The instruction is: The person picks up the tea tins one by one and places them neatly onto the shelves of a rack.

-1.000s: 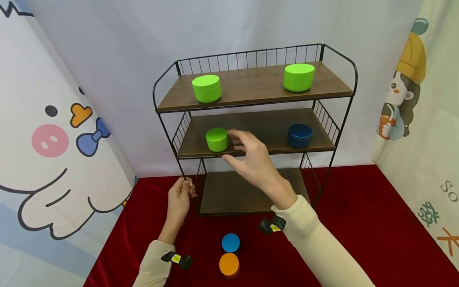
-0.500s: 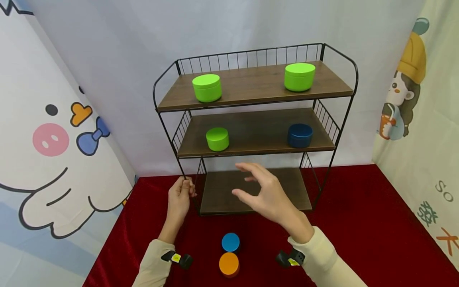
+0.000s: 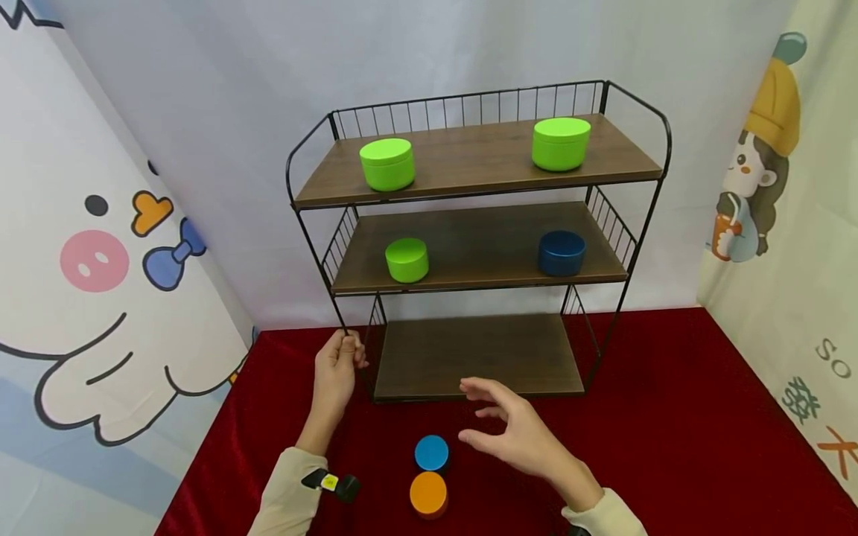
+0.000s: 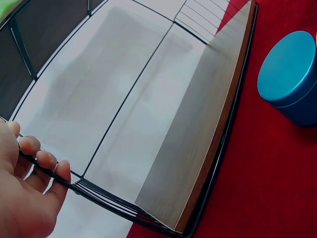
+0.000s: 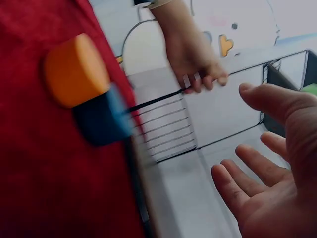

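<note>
My left hand (image 3: pixel 337 370) grips the front left post of a three-tier shelf rack (image 3: pixel 479 285); the left wrist view shows its fingers (image 4: pixel 47 159) curled round the black metal bar. My right hand (image 3: pixel 516 428) hovers before the bottom shelf, thumb and fingers spread and nothing between them. To its left on the red cloth are a blue round tin (image 3: pixel 431 452) and, nearer me, an orange round tin (image 3: pixel 428 493). The middle shelf carries a green round tin (image 3: pixel 407 260) at left and a dark blue round tin (image 3: pixel 561 253) at right.
Two larger green tins, one at left (image 3: pixel 387 165) and one at right (image 3: pixel 561 144), stand on the top shelf, which has a wire rail. Red cloth (image 3: pixel 677 402) covers the table. Printed curtains hang at both sides.
My right hand has drawn back from beside the green tin on the middle shelf, moving down and rightward toward me. My left hand stays on the post; the tins have not moved.
</note>
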The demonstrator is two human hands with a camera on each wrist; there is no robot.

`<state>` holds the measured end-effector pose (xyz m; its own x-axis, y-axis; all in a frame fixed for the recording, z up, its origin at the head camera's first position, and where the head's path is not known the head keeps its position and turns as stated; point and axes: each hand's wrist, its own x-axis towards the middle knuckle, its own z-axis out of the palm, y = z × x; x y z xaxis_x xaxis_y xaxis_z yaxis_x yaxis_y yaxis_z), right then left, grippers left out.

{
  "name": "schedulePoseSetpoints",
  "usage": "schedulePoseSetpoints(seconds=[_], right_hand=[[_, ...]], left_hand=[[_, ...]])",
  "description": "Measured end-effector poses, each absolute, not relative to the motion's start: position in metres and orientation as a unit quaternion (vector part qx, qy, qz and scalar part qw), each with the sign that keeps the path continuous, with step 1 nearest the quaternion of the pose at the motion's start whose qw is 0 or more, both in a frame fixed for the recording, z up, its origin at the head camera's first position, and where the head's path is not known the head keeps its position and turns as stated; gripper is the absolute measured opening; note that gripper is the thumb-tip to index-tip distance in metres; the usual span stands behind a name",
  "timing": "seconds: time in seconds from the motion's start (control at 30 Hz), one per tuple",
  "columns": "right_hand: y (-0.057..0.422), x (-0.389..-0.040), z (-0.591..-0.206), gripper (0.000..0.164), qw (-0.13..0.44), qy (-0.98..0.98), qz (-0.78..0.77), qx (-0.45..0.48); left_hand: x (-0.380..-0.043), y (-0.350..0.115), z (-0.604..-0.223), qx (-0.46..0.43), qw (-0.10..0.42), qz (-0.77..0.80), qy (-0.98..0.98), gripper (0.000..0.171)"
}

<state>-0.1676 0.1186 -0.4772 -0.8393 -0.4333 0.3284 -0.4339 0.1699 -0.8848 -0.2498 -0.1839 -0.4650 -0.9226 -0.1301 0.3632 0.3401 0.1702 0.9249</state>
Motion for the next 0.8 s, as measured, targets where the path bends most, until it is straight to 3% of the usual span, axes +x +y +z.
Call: schedulePoseSetpoints(seconds=[0.4, 0.8], right_hand=[[0.134, -0.161, -0.538, 0.073, -0.085, -0.759, 0.584, 0.274], [0.127, -0.165, -0.554, 0.075, -0.155, -0.748, 0.597, 0.246]], left_hand=[[-0.250, -0.183, -0.466, -0.070, 0.183, -0.637, -0.746, 0.038], [-0.249, -0.184, -0.465, -0.070, 0.183, -0.631, -0.751, 0.037]])
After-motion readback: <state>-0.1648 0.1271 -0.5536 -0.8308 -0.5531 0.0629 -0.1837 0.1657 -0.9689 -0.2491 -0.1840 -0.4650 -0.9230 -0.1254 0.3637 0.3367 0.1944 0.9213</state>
